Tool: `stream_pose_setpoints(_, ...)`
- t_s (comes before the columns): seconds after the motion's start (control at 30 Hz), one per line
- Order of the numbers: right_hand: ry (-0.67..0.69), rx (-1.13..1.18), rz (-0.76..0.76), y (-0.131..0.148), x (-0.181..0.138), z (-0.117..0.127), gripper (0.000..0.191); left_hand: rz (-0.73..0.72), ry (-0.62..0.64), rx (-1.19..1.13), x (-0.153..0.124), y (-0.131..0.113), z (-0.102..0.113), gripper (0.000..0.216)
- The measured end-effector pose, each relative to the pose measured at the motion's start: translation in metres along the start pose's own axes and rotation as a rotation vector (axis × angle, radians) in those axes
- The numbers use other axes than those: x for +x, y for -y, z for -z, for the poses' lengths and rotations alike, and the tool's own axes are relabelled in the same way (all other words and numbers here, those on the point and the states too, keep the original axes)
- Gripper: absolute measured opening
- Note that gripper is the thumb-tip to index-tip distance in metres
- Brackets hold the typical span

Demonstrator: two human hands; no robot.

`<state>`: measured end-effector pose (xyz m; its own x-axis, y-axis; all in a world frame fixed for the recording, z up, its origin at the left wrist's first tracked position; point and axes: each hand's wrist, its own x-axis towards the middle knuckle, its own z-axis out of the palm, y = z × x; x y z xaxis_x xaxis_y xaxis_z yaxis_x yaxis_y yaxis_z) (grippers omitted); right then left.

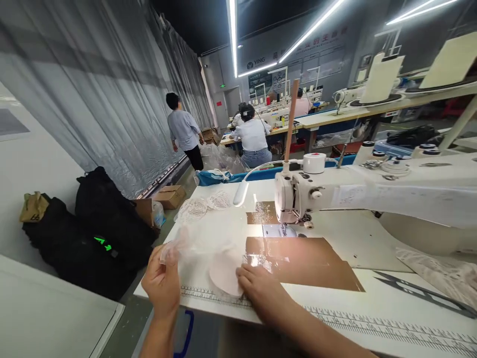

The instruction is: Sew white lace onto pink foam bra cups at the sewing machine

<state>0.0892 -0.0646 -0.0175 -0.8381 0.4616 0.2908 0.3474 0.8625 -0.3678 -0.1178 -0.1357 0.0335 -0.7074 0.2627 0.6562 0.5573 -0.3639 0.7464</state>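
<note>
My left hand [161, 278] is closed in a pinch on a thin, sheer piece of whitish lace fabric [175, 247], raised above the table's left front edge. The fabric trails to the right toward a smooth pale pink bra cup [222, 273] on the table. My right hand [257, 286] has its fingers curled over the cup's right edge; the underside of those fingers is hidden. Beyond my hands lie two lace cup pieces [192, 210]. A white sewing machine [294, 199] stands to the right, its lamp [241, 194] lit.
Brown tape-covered sheet [301, 261] lies before the needle. Black scissors [425, 293] and patterned lace [443, 271] rest at right. A printed ruler [335, 320] runs along the front edge. Black bags [112, 223] stand on the floor at left. Several people are farther back.
</note>
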Motion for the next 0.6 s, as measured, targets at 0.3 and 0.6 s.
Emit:
stream_pose_setpoints(0.3, -0.018, 0.726, 0.006, 0.033, 0.005, 0.055, 0.056, -0.371, 0.777, 0.032, -0.023, -0.045, 0.025, 0.027)
stream_pose_setpoints(0.6, 0.058, 1.427, -0.477, 0.012, -0.049, 0.048, 0.041, -0.227, 1.103, 0.464, -0.055, 0.003, -0.013, 0.034)
